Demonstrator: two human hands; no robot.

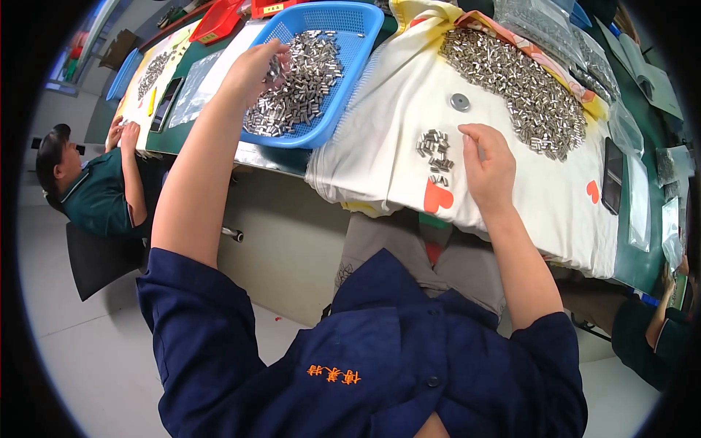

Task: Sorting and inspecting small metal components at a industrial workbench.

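Note:
My left hand is over the left side of a blue plastic basket, its fingers curled around several small shiny metal cylinders. Many more such metal cylinders lie in a heap inside the basket. Over a white cloth is my right hand, index finger and thumb apart and nothing visible between them. Just left of its fingertips lies a small loose group of metal cylinders. A round grey metal disc sits a little farther off. Beyond the hand spreads a large pile of metal cylinders.
A black phone and clear plastic bags lie at the right. On the left, a co-worker sits by another phone and a smaller pile of parts. Red trays stand at the back. Another person's sleeve shows at far right.

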